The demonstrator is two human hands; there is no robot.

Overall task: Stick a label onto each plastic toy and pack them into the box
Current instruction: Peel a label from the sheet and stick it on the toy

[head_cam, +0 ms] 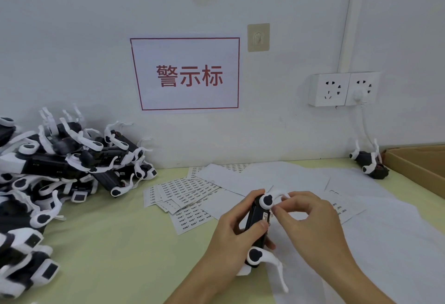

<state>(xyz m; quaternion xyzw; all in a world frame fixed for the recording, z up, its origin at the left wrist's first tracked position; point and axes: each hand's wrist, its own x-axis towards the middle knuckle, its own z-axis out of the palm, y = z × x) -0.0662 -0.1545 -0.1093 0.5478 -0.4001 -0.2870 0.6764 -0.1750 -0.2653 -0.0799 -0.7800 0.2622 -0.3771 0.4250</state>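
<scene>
My left hand point(231, 233) grips a black-and-white plastic toy point(257, 229) around its dark body, low in the middle of the view. A small label point(266, 217) lies on the toy's side. My right hand point(310, 224) hovers over it, thumb and forefinger tips pinching at the label's edge. Label sheets point(185, 193) lie fanned out on the table behind my hands. A cardboard box point(419, 161) sits at the far right edge. One more toy point(369, 164) lies beside the box.
A large heap of black-and-white toys point(60, 166) fills the left side of the yellow-green table point(120, 243). Blank white backing sheets point(375, 226) cover the right half. Wall sockets point(344, 89) with a plugged-in cable and a red-lettered sign point(187, 74) are on the wall.
</scene>
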